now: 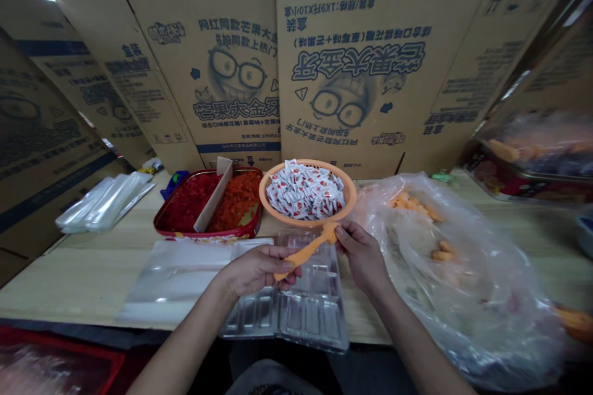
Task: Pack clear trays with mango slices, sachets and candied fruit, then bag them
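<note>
Stretched between my two hands is a long, thin orange piece [308, 252], wider at its right end; its exact kind I cannot make out. My left hand [259, 268] pinches its lower left end between thumb and fingers. At the upper right end, my right hand [364, 256] is closed on it with the fingertips. Below both hands lies a clear plastic tray [312, 315] with moulded compartments, partly covered by my left hand. An orange plastic basket [353, 197] full of small white printed sachets [306, 191] stands just beyond the hands.
A red tin [160, 222] with a cardboard divider holds red and orange-red bits. Clear plastic sleeves [109, 200] lie at left, a flat clear sheet [171, 284] nearer. At right spreads a clear bag [486, 296] with orange pieces. Cardboard boxes [347, 92] wall the back.
</note>
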{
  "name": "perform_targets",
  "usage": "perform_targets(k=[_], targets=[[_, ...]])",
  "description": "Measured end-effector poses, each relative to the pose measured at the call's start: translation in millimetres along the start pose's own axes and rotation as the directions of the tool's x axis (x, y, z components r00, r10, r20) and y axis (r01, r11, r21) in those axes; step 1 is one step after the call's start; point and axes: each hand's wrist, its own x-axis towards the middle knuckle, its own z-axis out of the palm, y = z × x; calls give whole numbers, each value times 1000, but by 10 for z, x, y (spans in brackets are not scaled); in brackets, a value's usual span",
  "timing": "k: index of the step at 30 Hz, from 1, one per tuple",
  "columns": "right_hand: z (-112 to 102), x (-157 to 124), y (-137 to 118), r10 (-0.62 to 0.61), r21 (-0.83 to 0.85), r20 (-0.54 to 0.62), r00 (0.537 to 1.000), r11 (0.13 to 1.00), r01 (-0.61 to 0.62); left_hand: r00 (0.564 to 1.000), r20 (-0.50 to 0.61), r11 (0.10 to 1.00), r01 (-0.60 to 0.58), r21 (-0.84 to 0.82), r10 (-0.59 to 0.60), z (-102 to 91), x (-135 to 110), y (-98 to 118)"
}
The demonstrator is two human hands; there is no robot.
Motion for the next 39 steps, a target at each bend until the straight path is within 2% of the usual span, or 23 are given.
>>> perform_targets(k=[13,24,27,29,30,31,33,35,36,39], targets=[[-11,-38,-80,53,81,29,998,995,-55,999,38,999,25,41,-27,-111,-156,50],[-13,-63,-141,72,189,75,995,978,-85,1000,-11,997,25,78,-24,-171,-356,111],[-98,-32,-167,27,174,55,998,984,-36,999,-26,994,36,102,-34,-252,-452,109],[-172,6,-171,-84,80,23,996,993,82,998,-49,993,34,117,-29,-317,-536,119],[-202,27,-161,-160,-18,32,987,987,160,998,-61,991,21,129,-14,-346,-578,132],[-223,48,-142,-236,-137,77,969,960,245,997,-72,989,-4,150,15,-368,-617,151],[-228,86,-68,-319,-338,265,910,853,398,994,-84,973,-52,223,73,-388,-677,207],[-189,114,43,-291,-412,438,850,776,478,990,-102,953,-65,297,99,-381,-707,279],[-160,122,103,-258,-425,482,837,767,481,989,-115,946,-55,321,97,-372,-712,317],[-91,125,261,-120,-492,496,860,777,393,986,-152,941,-17,339,72,-359,-698,407]])
